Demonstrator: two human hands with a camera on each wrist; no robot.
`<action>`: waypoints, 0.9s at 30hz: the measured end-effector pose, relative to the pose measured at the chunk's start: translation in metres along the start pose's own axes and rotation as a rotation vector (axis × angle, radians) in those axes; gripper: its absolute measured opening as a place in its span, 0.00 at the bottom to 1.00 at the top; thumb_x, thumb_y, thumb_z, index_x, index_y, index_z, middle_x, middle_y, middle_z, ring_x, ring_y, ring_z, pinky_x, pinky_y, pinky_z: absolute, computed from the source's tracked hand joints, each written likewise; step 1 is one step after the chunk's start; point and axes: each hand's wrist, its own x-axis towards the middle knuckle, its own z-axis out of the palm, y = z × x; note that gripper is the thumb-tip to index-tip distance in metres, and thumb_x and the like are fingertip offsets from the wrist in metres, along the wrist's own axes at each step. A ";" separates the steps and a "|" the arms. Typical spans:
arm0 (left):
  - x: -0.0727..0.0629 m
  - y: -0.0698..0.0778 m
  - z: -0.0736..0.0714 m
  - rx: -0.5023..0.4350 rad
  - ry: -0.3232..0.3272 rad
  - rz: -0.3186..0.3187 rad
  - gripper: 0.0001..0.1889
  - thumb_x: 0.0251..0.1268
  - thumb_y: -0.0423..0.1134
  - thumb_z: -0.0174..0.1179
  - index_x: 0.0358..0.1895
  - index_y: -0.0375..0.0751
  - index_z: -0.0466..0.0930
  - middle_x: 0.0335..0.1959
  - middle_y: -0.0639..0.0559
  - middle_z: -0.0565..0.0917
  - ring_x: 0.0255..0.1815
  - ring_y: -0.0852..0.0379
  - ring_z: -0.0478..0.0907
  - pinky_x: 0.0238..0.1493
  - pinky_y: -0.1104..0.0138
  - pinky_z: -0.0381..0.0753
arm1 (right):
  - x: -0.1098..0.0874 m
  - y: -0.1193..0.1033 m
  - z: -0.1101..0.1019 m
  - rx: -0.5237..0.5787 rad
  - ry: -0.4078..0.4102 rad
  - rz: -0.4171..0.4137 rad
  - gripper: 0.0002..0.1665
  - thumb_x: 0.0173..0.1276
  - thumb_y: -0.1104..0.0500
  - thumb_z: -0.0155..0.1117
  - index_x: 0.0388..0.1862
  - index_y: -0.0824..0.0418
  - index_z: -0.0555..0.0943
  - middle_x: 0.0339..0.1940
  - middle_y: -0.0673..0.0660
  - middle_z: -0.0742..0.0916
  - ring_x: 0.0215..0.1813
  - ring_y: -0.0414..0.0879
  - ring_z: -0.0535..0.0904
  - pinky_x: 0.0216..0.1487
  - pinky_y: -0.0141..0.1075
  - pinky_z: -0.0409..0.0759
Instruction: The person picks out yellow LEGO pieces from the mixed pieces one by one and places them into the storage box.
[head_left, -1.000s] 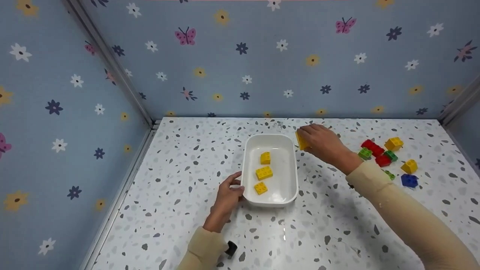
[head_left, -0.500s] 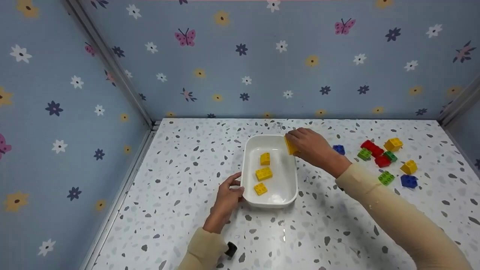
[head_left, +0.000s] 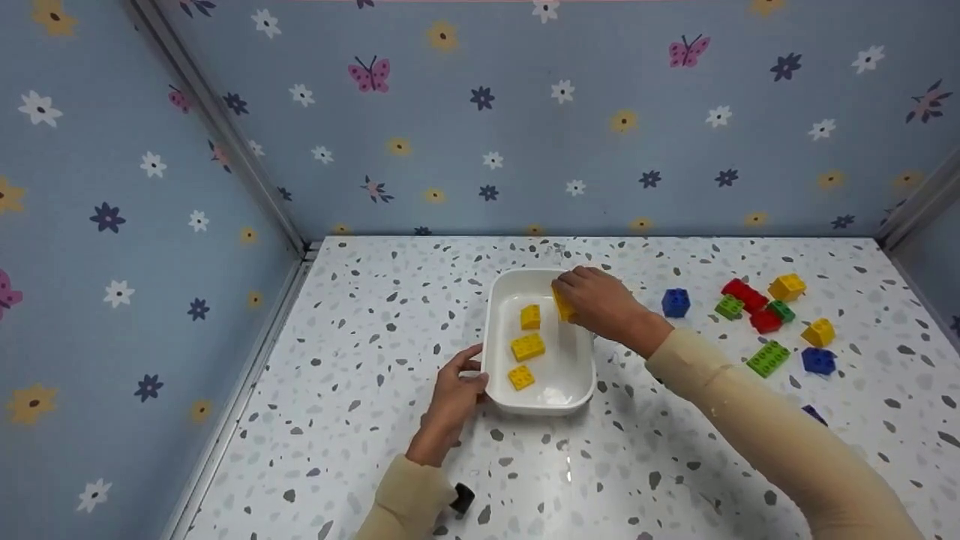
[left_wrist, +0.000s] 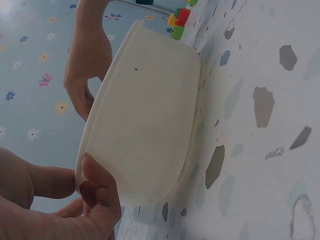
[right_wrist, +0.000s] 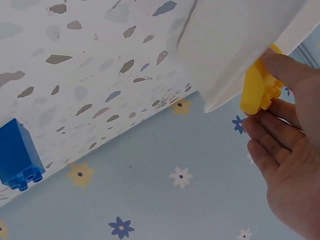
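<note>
A white rectangular tub [head_left: 574, 367] stands on the speckled table, holding three yellow toy bricks [head_left: 528, 346] in a loose column. My left hand [head_left: 454, 390] pinches the tub's left rim between thumb and fingers, as the left wrist view shows from the side, with the rim [left_wrist: 86, 145] between them. Over the tub's far right part, my right hand [head_left: 600, 304] pinches another yellow brick [right_wrist: 257, 87] between thumb and fingertips. That brick has a slanted side, and its studs face the palm in the right wrist view.
Right of the tub stands a blue brick [head_left: 676, 302]. Farther right lie red bricks [head_left: 745, 295], a long green brick [head_left: 768, 358], yellow bricks [head_left: 787, 287] and another blue brick [head_left: 818, 361]. The right sleeve partly covers a dark blue piece [head_left: 814, 414]. A patterned wall [head_left: 525, 150] borders the table's back.
My right hand has carried the yellow brick leftward, from beside the tub to above its inside. The blue brick behind the wrist has come into view. My left hand stays on the rim.
</note>
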 end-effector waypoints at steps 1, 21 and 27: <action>0.000 0.000 0.000 0.001 -0.001 0.005 0.28 0.79 0.27 0.54 0.79 0.39 0.68 0.60 0.37 0.74 0.48 0.49 0.81 0.46 0.62 0.85 | 0.001 -0.001 0.001 0.001 -0.007 -0.001 0.36 0.66 0.59 0.80 0.70 0.65 0.78 0.65 0.63 0.84 0.66 0.60 0.79 0.74 0.53 0.74; 0.001 0.002 0.001 0.020 0.004 0.003 0.28 0.78 0.27 0.54 0.79 0.39 0.69 0.58 0.38 0.75 0.47 0.47 0.82 0.43 0.63 0.85 | 0.020 -0.006 0.017 -0.059 -0.155 0.040 0.29 0.68 0.58 0.79 0.64 0.66 0.81 0.60 0.62 0.86 0.61 0.57 0.80 0.73 0.50 0.76; 0.000 0.000 0.000 0.023 0.011 0.010 0.28 0.77 0.27 0.54 0.78 0.39 0.69 0.58 0.38 0.75 0.47 0.47 0.82 0.46 0.62 0.86 | 0.025 -0.010 0.019 -0.070 -0.203 0.061 0.28 0.68 0.58 0.78 0.63 0.67 0.81 0.58 0.62 0.86 0.60 0.57 0.80 0.73 0.50 0.75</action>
